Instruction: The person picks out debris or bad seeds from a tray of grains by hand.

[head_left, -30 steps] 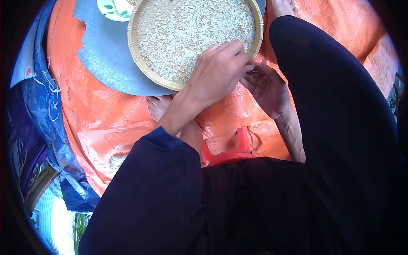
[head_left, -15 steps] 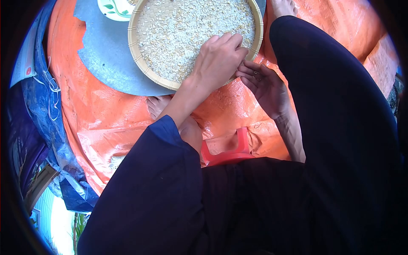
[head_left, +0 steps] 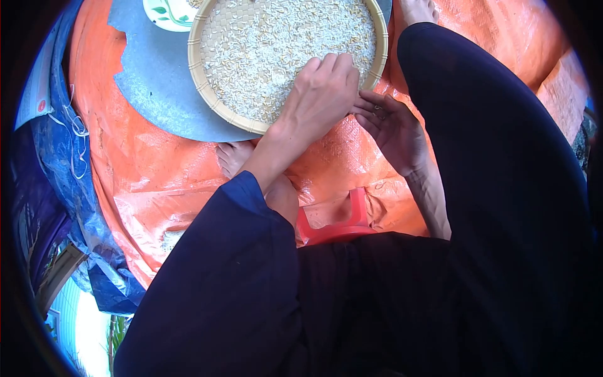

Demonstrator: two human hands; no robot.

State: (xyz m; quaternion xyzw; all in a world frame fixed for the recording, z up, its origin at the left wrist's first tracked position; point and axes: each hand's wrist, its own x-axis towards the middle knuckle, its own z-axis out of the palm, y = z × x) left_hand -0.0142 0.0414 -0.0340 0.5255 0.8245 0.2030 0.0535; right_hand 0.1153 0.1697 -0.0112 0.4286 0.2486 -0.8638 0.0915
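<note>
A round woven tray (head_left: pixel 195 66) holds a spread of pale grains mixed with yellowish ones. My left hand (head_left: pixel 321 94) is over its lower right rim, back of the hand up, fingers curled and pressed together; anything between the fingertips is hidden. Just right of it, outside the rim, my right hand (head_left: pixel 397 135) lies palm up with its fingers loosely apart, their tips close to the left thumb. No object shows in the right palm.
Beneath the tray is a grey-blue sheet (head_left: pixel 147 81) on an orange tarp (head_left: pixel 151 182). A patterned plate (head_left: pixel 164 16) sits at the upper left. Between my legs is a red plastic stool (head_left: pixel 339 232). Bare feet (head_left: pixel 233 156) flank the tray. Blue tarp (head_left: pixel 59 157) lies left.
My left hand has shifted slightly down from over the grains, its fingers still curled. My right hand has stayed almost in place.
</note>
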